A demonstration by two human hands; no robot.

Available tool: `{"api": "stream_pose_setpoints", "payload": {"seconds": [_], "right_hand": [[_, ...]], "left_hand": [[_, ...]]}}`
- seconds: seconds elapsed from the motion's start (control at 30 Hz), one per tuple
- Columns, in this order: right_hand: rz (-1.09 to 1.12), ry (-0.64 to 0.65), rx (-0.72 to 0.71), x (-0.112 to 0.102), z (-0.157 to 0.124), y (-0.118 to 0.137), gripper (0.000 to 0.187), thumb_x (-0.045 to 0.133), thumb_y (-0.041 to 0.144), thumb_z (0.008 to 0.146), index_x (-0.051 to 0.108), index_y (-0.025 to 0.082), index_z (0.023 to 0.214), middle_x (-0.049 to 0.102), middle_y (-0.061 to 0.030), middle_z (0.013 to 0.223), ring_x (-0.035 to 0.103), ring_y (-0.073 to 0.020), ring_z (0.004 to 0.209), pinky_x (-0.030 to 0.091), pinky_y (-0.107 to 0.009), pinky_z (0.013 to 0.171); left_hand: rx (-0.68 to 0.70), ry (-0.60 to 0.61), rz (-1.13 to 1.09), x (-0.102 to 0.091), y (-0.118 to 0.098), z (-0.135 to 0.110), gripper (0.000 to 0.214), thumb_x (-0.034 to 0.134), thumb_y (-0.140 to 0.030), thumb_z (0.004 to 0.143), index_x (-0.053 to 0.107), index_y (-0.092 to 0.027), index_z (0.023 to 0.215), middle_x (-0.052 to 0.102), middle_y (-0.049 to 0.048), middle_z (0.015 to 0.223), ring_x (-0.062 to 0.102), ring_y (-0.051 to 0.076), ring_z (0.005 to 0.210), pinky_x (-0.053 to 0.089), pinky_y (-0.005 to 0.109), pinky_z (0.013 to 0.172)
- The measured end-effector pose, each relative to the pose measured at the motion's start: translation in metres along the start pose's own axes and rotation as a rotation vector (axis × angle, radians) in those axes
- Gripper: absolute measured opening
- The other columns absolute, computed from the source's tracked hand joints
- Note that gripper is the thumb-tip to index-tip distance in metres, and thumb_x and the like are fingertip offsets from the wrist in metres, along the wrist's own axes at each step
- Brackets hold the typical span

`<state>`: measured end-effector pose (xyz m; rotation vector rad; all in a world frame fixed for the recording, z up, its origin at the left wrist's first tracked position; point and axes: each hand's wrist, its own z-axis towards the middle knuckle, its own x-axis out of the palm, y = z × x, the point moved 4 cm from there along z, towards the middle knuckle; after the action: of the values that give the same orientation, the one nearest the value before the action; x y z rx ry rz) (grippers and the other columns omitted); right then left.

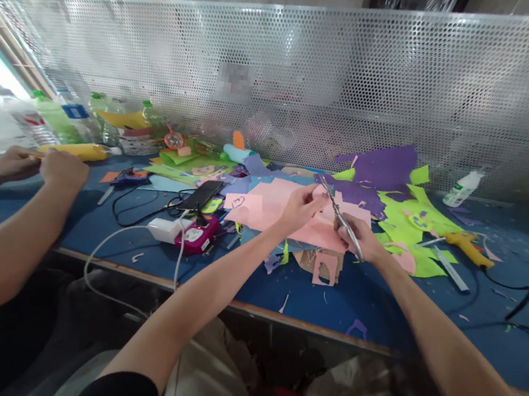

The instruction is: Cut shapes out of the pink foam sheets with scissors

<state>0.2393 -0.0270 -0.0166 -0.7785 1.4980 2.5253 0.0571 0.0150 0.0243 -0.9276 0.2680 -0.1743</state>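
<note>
In the head view, my right hand (363, 236) is wrapped round a pair of metal scissors (335, 204), the blades pointing away and to the left. My left hand (299, 209) pinches a small pink piece (320, 194) right beside the blades. Whether the blades touch the piece is too small to tell. Beneath both hands lie larger pink sheets (275, 193), and one at the left carries a small drawn mark. A pink scrap with a cut-out hole (325, 269) rests nearer me, on a brown piece.
A co-worker's hands (64, 168) hold a yellow bottle-like thing (82, 151) at the left. A white adapter (165, 229), a magenta box (197, 235) and cables lie left of me. On the right are a yellow glue gun (469, 248) and a white bottle (463, 189). A perforated metal screen (307, 63) backs the table.
</note>
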Motion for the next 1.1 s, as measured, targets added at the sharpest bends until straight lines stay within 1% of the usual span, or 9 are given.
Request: {"api": "stream_pose_setpoints", "payload": {"seconds": [0.07,0.17,0.27,0.37,0.53,0.67,0.77,0.97,1.1], "right_hand": [[-0.014,0.000,-0.015,-0.001,0.001,0.001,0.043,0.056,0.063,0.088,0.056,0.020,0.087,0.050,0.0030,0.068,0.045,-0.0120,0.056,0.038,-0.024,0.050],[-0.008,-0.010,0.009,-0.001,0.001,0.004,0.040,0.058,0.060,0.087,0.054,0.020,0.082,0.049,0.0033,0.067,0.046,-0.0120,0.056,0.039,-0.024,0.051],[0.003,-0.020,0.045,-0.001,0.000,0.005,0.040,0.060,0.059,0.086,0.052,0.021,0.078,0.048,0.0040,0.064,0.048,-0.0123,0.053,0.040,-0.024,0.049],[-0.006,-0.023,0.055,-0.001,-0.001,0.005,0.040,0.061,0.059,0.085,0.054,0.020,0.079,0.049,0.0036,0.064,0.049,-0.0120,0.051,0.042,-0.024,0.048],[0.058,-0.009,0.075,0.002,-0.001,0.005,0.047,0.058,0.067,0.084,0.052,0.021,0.080,0.047,0.0050,0.061,0.046,-0.0111,0.048,0.040,-0.023,0.045],[0.111,0.060,0.034,0.005,-0.001,0.011,0.055,0.052,0.077,0.082,0.051,0.022,0.081,0.047,0.0040,0.065,0.046,-0.0114,0.051,0.040,-0.024,0.048],[0.139,0.101,-0.003,0.005,-0.001,0.011,0.058,0.048,0.079,0.082,0.052,0.021,0.085,0.049,0.0026,0.069,0.045,-0.0115,0.053,0.041,-0.026,0.051],[0.136,0.089,0.011,0.005,-0.002,0.007,0.058,0.047,0.079,0.082,0.051,0.021,0.086,0.047,0.0031,0.069,0.045,-0.0120,0.055,0.041,-0.026,0.052],[0.122,0.060,0.012,0.005,-0.004,0.010,0.057,0.047,0.079,0.083,0.050,0.022,0.083,0.046,0.0036,0.065,0.044,-0.0121,0.054,0.041,-0.025,0.049]], "left_hand": [[-0.003,0.016,-0.013,0.000,-0.002,0.000,0.034,0.063,-0.042,0.093,0.050,-0.018,0.073,0.047,-0.0040,0.063,0.043,0.007,0.055,0.032,0.023,0.054],[-0.015,0.037,-0.024,0.001,-0.004,0.000,0.032,0.064,-0.041,0.093,0.052,-0.017,0.074,0.044,-0.0046,0.062,0.042,0.007,0.055,0.031,0.023,0.054],[-0.021,0.051,-0.036,0.001,-0.003,0.000,0.033,0.065,-0.043,0.091,0.053,-0.017,0.075,0.045,-0.0048,0.061,0.041,0.007,0.055,0.031,0.023,0.053],[-0.010,0.031,-0.047,0.001,-0.001,0.000,0.037,0.064,-0.047,0.092,0.051,-0.017,0.074,0.045,-0.0046,0.062,0.042,0.007,0.054,0.033,0.023,0.053],[0.014,-0.035,-0.040,0.002,-0.001,-0.001,0.041,0.058,-0.051,0.097,0.051,-0.018,0.073,0.043,-0.0044,0.062,0.042,0.008,0.053,0.033,0.024,0.051],[0.079,-0.012,-0.058,0.003,-0.005,-0.002,0.047,0.051,-0.049,0.102,0.044,-0.019,0.067,0.043,-0.0033,0.058,0.044,0.009,0.057,0.035,0.025,0.059],[0.083,-0.003,-0.029,0.001,-0.005,-0.003,0.047,0.053,-0.049,0.101,0.043,-0.019,0.066,0.043,-0.0030,0.058,0.043,0.010,0.059,0.035,0.026,0.061],[0.084,-0.011,0.039,-0.001,-0.003,-0.002,0.045,0.054,-0.047,0.100,0.043,-0.019,0.066,0.043,-0.0031,0.058,0.041,0.010,0.057,0.032,0.027,0.059],[0.090,0.005,-0.014,0.002,-0.006,-0.002,0.045,0.055,-0.044,0.100,0.044,-0.019,0.066,0.043,-0.0034,0.058,0.043,0.010,0.058,0.033,0.027,0.060]]}}
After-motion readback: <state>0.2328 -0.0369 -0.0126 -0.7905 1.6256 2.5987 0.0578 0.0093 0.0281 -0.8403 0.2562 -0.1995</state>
